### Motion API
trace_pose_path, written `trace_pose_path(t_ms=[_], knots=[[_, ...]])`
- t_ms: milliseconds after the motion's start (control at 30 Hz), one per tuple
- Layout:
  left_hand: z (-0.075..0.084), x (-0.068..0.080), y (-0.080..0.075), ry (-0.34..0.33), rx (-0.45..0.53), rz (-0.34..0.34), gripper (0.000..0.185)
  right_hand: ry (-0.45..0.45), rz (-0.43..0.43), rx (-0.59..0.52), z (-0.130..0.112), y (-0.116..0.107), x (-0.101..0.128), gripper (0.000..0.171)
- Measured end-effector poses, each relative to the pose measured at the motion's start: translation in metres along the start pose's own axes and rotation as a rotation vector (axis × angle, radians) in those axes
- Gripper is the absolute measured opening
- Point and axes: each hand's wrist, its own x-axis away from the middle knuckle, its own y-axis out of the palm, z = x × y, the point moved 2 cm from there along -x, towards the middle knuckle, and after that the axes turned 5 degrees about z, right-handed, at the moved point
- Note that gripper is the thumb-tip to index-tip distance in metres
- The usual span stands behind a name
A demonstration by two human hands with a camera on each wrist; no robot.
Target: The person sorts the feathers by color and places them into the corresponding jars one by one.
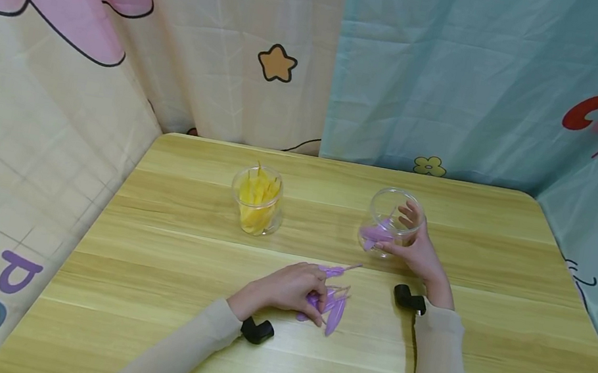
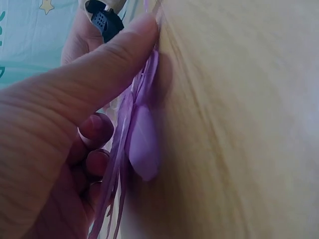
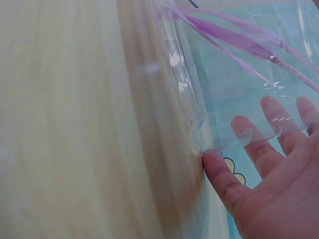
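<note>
Over a small pile of purple feathers on the table, my left hand pinches at one with thumb and fingers. In the left wrist view the thumb crosses the thin stems of the purple feathers, and the other fingers curl behind them. My right hand holds a clear cup by its side, thumb at the front and fingers spread around the back. Several purple feathers lean inside that cup, seen through its wall in the right wrist view. Exactly how many feathers the left hand grips is hidden.
To the left stands a second clear cup holding yellow feathers. Both cups are upright on the wooden table. Printed curtains hang behind and at both sides of it.
</note>
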Motion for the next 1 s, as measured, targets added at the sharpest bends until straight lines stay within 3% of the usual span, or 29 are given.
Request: trace_pose_path(t_ms=[767, 1000], knots=[[0.0032, -0.0023, -0.0015, 0.014, -0.035, -0.071, 0.026, 0.002, 0.002, -0.012, 0.0018, -0.0002, -0.0003, 0.096], [0.0032, -0.0009, -0.0013, 0.021, -0.041, -0.060, 0.024, -0.001, 0.004, -0.024, 0.0026, 0.0002, -0.0008, 0.098]])
